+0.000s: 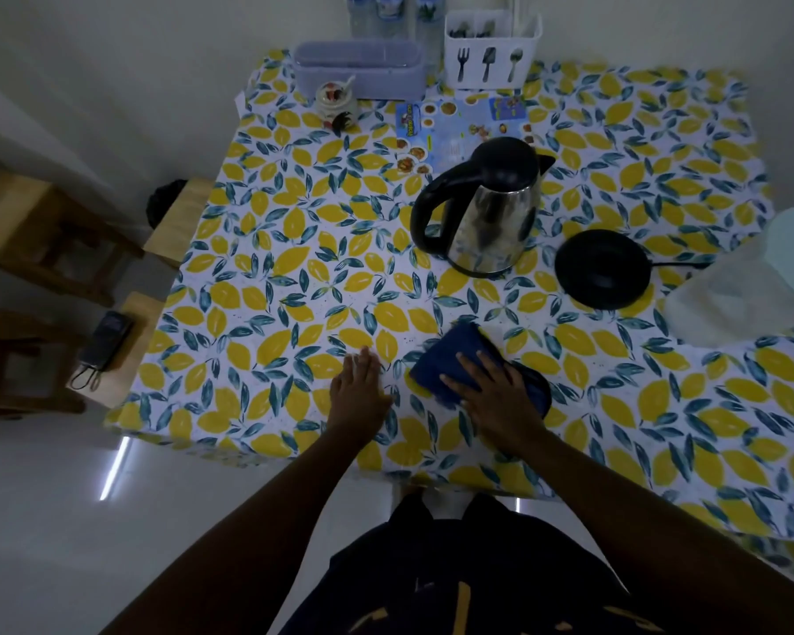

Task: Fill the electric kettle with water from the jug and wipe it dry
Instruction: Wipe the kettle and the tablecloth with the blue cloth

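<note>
A steel electric kettle point(491, 217) with a black handle and closed black lid stands on the table, off its round black base point(603, 268), which lies to its right. A translucent jug point(748, 291) stands at the right edge. A folded dark blue cloth point(450, 355) lies near the front of the table. My right hand point(496, 396) rests flat on top of the cloth, fingers spread. My left hand point(358, 391) lies flat on the tablecloth just left of the cloth, holding nothing.
The table point(271, 277) wears a lemon-print cloth. At the back stand a white cutlery holder point(491, 52), a lilac lidded box point(358, 71), a small ceramic jar point(335, 103), water bottles point(395, 11) and a menu card point(454, 126). Wooden stools point(42, 249) stand to the left.
</note>
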Motion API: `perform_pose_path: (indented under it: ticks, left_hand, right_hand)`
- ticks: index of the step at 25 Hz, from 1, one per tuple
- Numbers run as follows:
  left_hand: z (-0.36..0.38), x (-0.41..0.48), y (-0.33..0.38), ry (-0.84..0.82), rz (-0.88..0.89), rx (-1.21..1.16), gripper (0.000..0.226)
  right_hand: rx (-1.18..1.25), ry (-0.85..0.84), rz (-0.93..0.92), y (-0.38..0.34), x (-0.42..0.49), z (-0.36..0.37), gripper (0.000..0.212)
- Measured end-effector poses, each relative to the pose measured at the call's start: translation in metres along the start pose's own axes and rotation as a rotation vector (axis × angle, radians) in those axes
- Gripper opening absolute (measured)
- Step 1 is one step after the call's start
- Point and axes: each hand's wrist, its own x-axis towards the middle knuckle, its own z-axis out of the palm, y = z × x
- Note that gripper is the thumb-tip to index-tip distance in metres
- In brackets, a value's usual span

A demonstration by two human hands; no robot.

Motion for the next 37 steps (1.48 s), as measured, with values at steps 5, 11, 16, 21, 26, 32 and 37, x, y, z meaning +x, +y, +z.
perform_pose_path:
  ticks: [5, 11, 16, 21, 26, 32, 37]
  left_hand:
    - [0.008, 0.006, 0.033, -0.058, 0.144, 0.003, 0.083]
    - [0.016, 0.008, 0.027, -0.033, 0.14, 0.009, 0.091]
    - [0.019, 0.009, 0.028, -0.031, 0.121, 0.0, 0.092]
    - [0.019, 0.01, 0.028, -0.03, 0.132, 0.014, 0.093]
    - [0.02, 0.008, 0.027, -0.026, 0.13, 0.0, 0.091]
    - [0.019, -0.001, 0.025, -0.001, 0.142, -0.038, 0.088]
    - [0.014, -0.014, 0.001, 0.092, 0.067, -0.113, 0.079]
  right_hand:
    - [0.183, 0.062, 0.397, 0.065, 0.035, -0.028, 0.054]
    - [0.303, 0.053, 0.564, 0.084, 0.051, -0.041, 0.056]
    - [0.17, 0.078, 0.514, 0.05, 0.0, -0.018, 0.059]
    - [0.182, 0.067, 0.485, 0.075, 0.016, -0.034, 0.058]
    - [0.226, 0.109, 0.532, 0.062, 0.021, -0.03, 0.056]
    - [0.098, 0.097, 0.329, 0.01, 0.021, -0.01, 0.056]
    - [0.164, 0.077, 0.274, -0.025, 0.073, -0.027, 0.054]
